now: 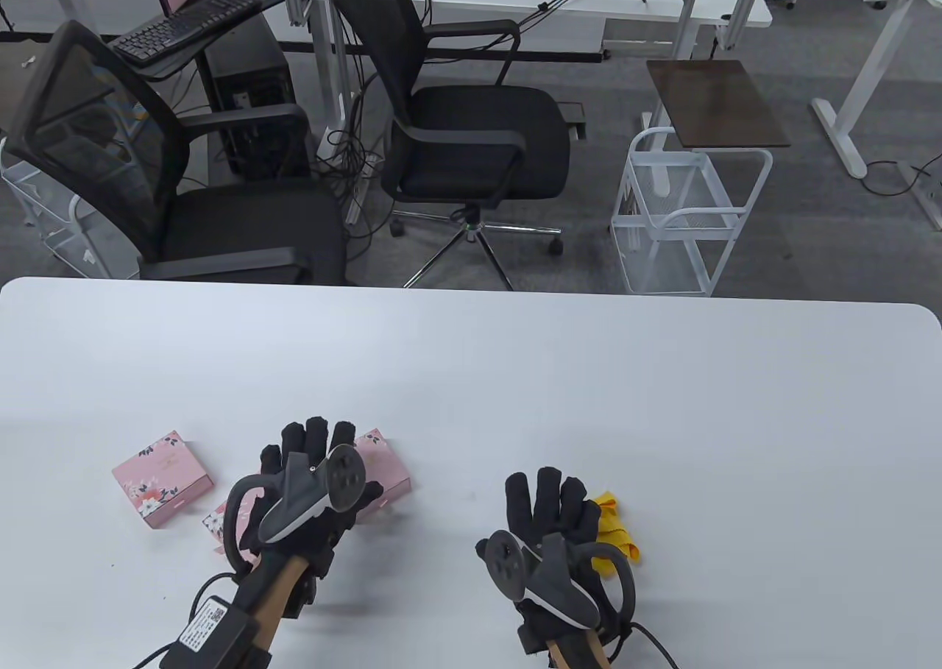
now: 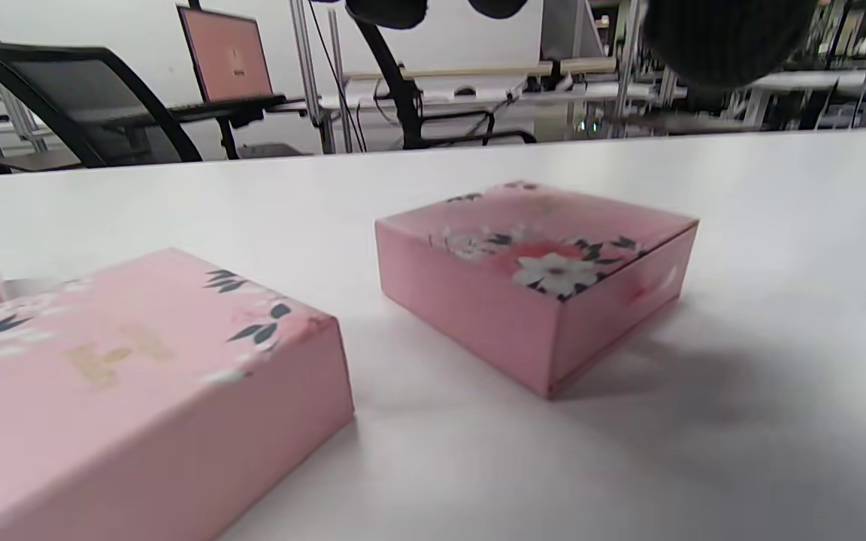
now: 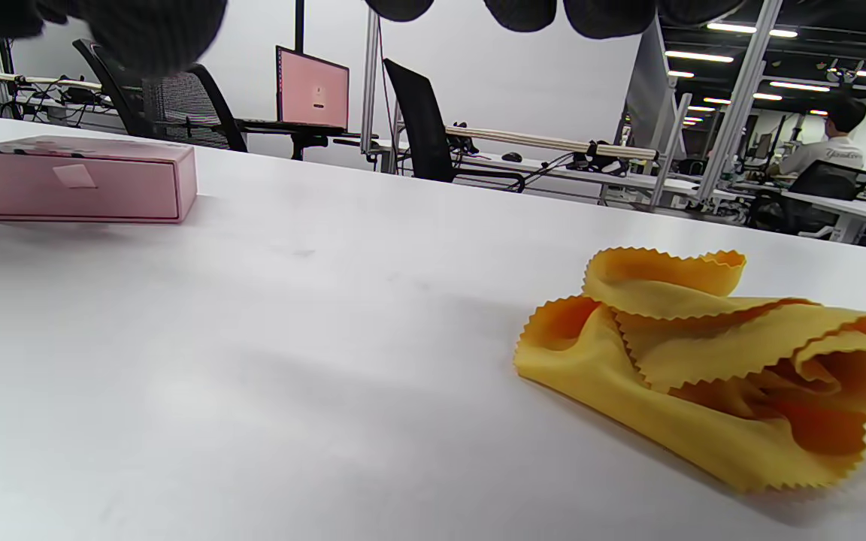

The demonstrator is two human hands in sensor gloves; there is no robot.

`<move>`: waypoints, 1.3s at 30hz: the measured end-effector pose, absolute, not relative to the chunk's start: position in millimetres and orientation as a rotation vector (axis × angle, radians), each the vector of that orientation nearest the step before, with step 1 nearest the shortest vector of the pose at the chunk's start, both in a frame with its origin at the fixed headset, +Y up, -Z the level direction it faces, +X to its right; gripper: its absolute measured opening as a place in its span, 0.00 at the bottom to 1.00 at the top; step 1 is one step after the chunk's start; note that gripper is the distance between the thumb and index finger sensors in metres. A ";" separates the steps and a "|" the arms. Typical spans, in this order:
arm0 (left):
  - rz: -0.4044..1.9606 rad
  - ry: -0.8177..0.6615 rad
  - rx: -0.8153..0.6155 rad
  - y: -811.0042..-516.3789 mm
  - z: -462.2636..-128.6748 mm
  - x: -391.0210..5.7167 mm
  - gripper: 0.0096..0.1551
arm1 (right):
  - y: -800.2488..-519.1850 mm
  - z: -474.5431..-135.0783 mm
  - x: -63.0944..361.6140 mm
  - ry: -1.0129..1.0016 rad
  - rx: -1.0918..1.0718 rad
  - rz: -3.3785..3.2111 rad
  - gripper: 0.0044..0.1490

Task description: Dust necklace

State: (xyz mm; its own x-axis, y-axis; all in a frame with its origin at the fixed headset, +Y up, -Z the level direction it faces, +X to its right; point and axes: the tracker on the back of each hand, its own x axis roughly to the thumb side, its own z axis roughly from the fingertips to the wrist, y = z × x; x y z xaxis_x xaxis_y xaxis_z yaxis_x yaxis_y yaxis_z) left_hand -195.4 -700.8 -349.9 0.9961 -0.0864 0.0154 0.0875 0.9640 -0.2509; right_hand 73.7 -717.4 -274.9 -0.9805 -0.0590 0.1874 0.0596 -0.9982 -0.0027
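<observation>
No necklace shows in any view. Three pink floral boxes lie at the table's front left: one [image 1: 162, 478] apart to the left, one [image 1: 386, 466] [image 2: 538, 278] under and just beyond my left fingertips, and one [image 1: 215, 525] [image 2: 140, 391] partly hidden beneath my left wrist. My left hand [image 1: 313, 463] hovers over them with straight fingers and holds nothing. A crumpled yellow cloth [image 1: 614, 533] [image 3: 704, 361] lies right beside my right hand [image 1: 548, 507], which is also open and empty. Only dark fingertips [image 3: 523, 11] hang in at the top of each wrist view.
The white table [image 1: 589, 374] stretches wide behind the hands. Beyond its far edge stand two black office chairs [image 1: 471, 132], a white wire cart [image 1: 684, 213] and other desks. A person [image 3: 831, 143] sits far off in the right wrist view.
</observation>
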 end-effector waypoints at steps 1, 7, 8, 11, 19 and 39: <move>-0.095 0.003 -0.319 -703.6 -357.9 -194.3 0.57 | -717.9 -275.2 74.2 -0.006 -0.290 -3.074 0.56; -0.062 0.014 -0.592 -727.5 -389.6 -192.1 0.66 | -720.6 -277.6 76.3 -0.049 -0.283 -3.087 0.56; -0.073 0.018 -0.624 -732.5 -392.9 -191.2 0.67 | -720.5 -277.5 76.3 -0.049 -0.284 -3.089 0.56; -0.144 0.006 -0.636 -742.0 -397.5 -187.6 0.70 | -720.7 -277.5 76.1 -0.043 -0.285 -3.092 0.55; -0.227 0.013 -0.552 -741.1 -397.3 -170.5 0.71 | -718.9 -274.5 71.3 -0.023 -0.292 -3.080 0.49; -0.257 -0.210 -0.549 -740.7 -412.0 -100.6 0.68 | -725.3 -278.4 73.4 -0.122 -0.301 -3.115 0.49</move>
